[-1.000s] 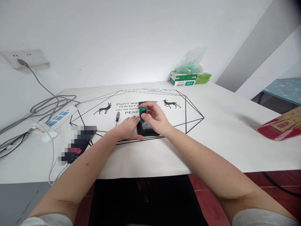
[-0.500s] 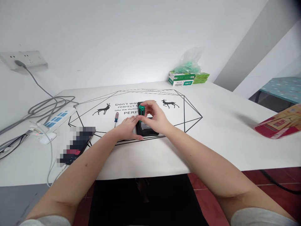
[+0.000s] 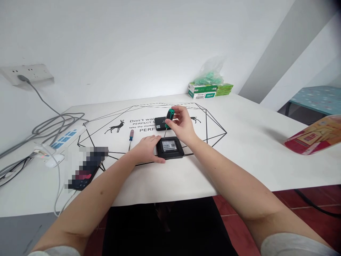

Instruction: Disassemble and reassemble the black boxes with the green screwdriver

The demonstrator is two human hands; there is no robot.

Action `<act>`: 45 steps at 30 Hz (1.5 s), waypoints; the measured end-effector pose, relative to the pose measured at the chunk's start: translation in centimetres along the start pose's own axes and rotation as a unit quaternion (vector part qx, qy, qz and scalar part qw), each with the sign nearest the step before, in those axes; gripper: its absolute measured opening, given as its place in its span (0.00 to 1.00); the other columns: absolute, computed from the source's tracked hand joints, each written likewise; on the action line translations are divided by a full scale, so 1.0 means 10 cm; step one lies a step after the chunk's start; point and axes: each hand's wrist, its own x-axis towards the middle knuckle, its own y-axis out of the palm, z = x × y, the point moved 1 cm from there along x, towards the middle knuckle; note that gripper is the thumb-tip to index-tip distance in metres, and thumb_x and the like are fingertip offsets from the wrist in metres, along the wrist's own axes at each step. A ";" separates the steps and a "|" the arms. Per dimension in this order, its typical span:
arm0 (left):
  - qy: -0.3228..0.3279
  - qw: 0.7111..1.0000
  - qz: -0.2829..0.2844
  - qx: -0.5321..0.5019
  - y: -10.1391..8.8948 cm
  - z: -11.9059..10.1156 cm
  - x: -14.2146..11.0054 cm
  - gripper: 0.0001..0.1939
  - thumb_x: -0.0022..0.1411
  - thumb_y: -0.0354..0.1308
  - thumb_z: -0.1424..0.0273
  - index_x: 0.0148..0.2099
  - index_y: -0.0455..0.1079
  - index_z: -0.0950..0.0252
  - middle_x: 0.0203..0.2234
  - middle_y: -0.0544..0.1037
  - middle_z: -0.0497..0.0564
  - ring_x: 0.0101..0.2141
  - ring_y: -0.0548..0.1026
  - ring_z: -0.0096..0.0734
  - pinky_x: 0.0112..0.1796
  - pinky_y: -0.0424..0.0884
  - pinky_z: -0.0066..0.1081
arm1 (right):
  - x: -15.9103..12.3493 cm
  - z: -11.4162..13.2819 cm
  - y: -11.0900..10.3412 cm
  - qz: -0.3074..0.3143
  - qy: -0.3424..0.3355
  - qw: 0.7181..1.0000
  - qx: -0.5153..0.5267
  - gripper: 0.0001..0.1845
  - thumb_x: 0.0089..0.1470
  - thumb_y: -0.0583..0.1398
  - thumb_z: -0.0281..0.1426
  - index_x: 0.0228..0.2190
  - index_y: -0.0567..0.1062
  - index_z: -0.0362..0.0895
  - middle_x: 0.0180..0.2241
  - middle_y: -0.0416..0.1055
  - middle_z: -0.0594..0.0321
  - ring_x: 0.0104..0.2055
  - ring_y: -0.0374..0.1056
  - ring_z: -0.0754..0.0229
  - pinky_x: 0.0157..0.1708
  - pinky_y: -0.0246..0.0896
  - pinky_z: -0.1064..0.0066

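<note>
A flat square black case [image 3: 180, 152] with a white printed label facing up lies on the table. My left hand [image 3: 146, 149] braces its left side, thumb along the near edge and fingers toward the far corner. Between the thumb and fingers of my right hand [image 3: 183, 126] is a screwdriver [image 3: 169, 115] with a green and black handle. It tilts with its shaft pointing down, and the tip is near the case's far left corner. Just behind lies a flat black cover [image 3: 160, 122] with a small white code label, partly hidden by the right hand. Left of my hands rests a second screwdriver [image 3: 131, 135], purplish and blue.
On the left are a phone [image 3: 92, 167], partly blurred out, a white power strip [image 3: 66, 138] and coiled grey cables [image 3: 57, 122]. Green and white boxes [image 3: 202, 90] with a plastic bag [image 3: 211, 71] stand against the wall. A red and yellow package [image 3: 314, 137] sits at the right.
My right hand has lifted and tilted the screwdriver to the right, so its shaft now shows. The case and cover are less hidden. My left hand stays at the case's left side.
</note>
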 end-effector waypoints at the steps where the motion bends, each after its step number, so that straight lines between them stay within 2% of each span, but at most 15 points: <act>1: 0.000 1.000 -0.002 0.002 0.00 -0.02 0.00 0.63 0.57 0.66 0.34 0.80 0.54 0.68 0.76 0.63 0.68 0.75 0.58 0.68 0.73 0.56 0.57 | -0.01 0.01 0.01 0.004 0.000 1.000 0.001 0.26 0.58 0.69 0.35 0.55 0.69 0.56 0.50 0.70 0.60 0.42 0.70 0.57 0.38 0.74 0.62; 7: 0.020 1.000 -0.008 0.012 -0.02 -0.08 -0.01 0.61 0.56 0.68 0.35 0.78 0.57 0.68 0.72 0.69 0.69 0.74 0.62 0.68 0.72 0.58 0.56 | -0.06 0.05 0.05 0.021 0.003 1.000 -0.008 0.26 0.59 0.68 0.35 0.56 0.69 0.55 0.51 0.72 0.58 0.44 0.71 0.56 0.38 0.75 0.62; 15: 0.046 0.998 -0.018 0.034 -0.03 -0.13 0.00 0.59 0.55 0.68 0.34 0.75 0.61 0.67 0.67 0.74 0.69 0.68 0.70 0.66 0.72 0.56 0.58 | -0.11 0.10 0.06 0.043 -0.040 0.997 -0.040 0.24 0.59 0.68 0.37 0.55 0.69 0.55 0.53 0.74 0.57 0.44 0.73 0.55 0.37 0.75 0.60; 17: 0.043 0.998 -0.012 0.035 -0.03 -0.14 -0.01 0.59 0.55 0.68 0.33 0.75 0.61 0.67 0.67 0.74 0.69 0.68 0.70 0.66 0.73 0.53 0.60 | -0.11 0.09 0.06 0.047 -0.041 0.997 -0.055 0.25 0.59 0.69 0.37 0.55 0.69 0.54 0.53 0.75 0.57 0.43 0.73 0.55 0.37 0.74 0.59; 22: 0.041 0.998 0.012 0.037 -0.02 -0.16 -0.03 0.61 0.57 0.66 0.33 0.77 0.57 0.69 0.71 0.69 0.71 0.72 0.64 0.66 0.75 0.35 0.65 | -0.13 0.12 0.06 0.051 -0.058 0.993 -0.089 0.26 0.57 0.72 0.38 0.53 0.70 0.54 0.50 0.78 0.60 0.40 0.73 0.55 0.41 0.73 0.57; 25: 0.038 0.999 0.024 0.023 -0.03 -0.15 -0.04 0.61 0.58 0.65 0.33 0.79 0.54 0.67 0.73 0.67 0.71 0.73 0.61 0.67 0.74 0.32 0.66 | -0.16 0.18 0.08 0.056 -0.089 0.990 -0.099 0.23 0.60 0.70 0.41 0.54 0.72 0.54 0.48 0.78 0.60 0.40 0.73 0.54 0.42 0.73 0.55; 29: 0.037 0.998 0.041 0.005 -0.03 -0.12 -0.05 0.63 0.59 0.65 0.33 0.81 0.48 0.65 0.76 0.61 0.70 0.76 0.54 0.67 0.74 0.34 0.67 | -0.17 0.25 0.08 0.061 -0.106 0.987 -0.104 0.15 0.68 0.63 0.43 0.53 0.73 0.54 0.45 0.76 0.58 0.43 0.72 0.52 0.45 0.73 0.52; 32: 0.044 0.998 0.041 0.004 -0.02 -0.09 -0.05 0.64 0.59 0.64 0.32 0.82 0.46 0.63 0.76 0.61 0.69 0.76 0.54 0.67 0.74 0.37 0.67 | -0.16 0.22 0.07 0.059 -0.099 0.989 -0.097 0.15 0.67 0.63 0.42 0.53 0.72 0.54 0.41 0.73 0.60 0.41 0.70 0.52 0.45 0.72 0.52; 36: 0.047 0.998 0.039 0.012 -0.03 -0.09 -0.05 0.62 0.61 0.64 0.34 0.82 0.47 0.64 0.75 0.62 0.68 0.75 0.56 0.66 0.74 0.42 0.63 | -0.13 0.14 0.07 0.060 -0.056 0.996 -0.039 0.16 0.64 0.63 0.38 0.53 0.69 0.55 0.40 0.66 0.63 0.41 0.68 0.54 0.43 0.73 0.56; 38: 0.044 0.998 0.042 0.016 -0.05 -0.10 -0.06 0.61 0.62 0.65 0.35 0.82 0.47 0.64 0.75 0.62 0.67 0.75 0.56 0.65 0.74 0.43 0.61 | -0.13 0.11 0.06 0.068 -0.038 0.997 -0.010 0.16 0.64 0.61 0.37 0.53 0.69 0.55 0.41 0.65 0.62 0.44 0.68 0.54 0.42 0.74 0.57; 41: 0.039 0.998 0.049 0.020 -0.07 -0.12 -0.06 0.60 0.62 0.64 0.36 0.82 0.47 0.64 0.76 0.62 0.67 0.76 0.55 0.64 0.75 0.43 0.59 | -0.13 0.11 0.06 0.074 -0.025 0.997 0.003 0.15 0.65 0.59 0.35 0.53 0.70 0.55 0.47 0.69 0.60 0.45 0.68 0.54 0.42 0.74 0.57; 43: 0.039 0.998 0.050 0.022 -0.08 -0.12 -0.07 0.60 0.62 0.64 0.36 0.82 0.48 0.65 0.76 0.62 0.67 0.75 0.56 0.64 0.74 0.44 0.58 | -0.13 0.12 0.06 0.081 -0.020 0.996 0.010 0.15 0.67 0.58 0.36 0.54 0.69 0.55 0.52 0.72 0.58 0.45 0.69 0.54 0.43 0.73 0.57; 45: 0.043 0.998 0.047 0.022 -0.08 -0.11 -0.07 0.59 0.62 0.64 0.36 0.81 0.49 0.65 0.75 0.63 0.67 0.75 0.57 0.63 0.74 0.46 0.56 | -0.13 0.13 0.06 0.085 -0.023 0.996 0.008 0.14 0.68 0.59 0.38 0.54 0.68 0.55 0.52 0.74 0.58 0.45 0.70 0.54 0.43 0.73 0.57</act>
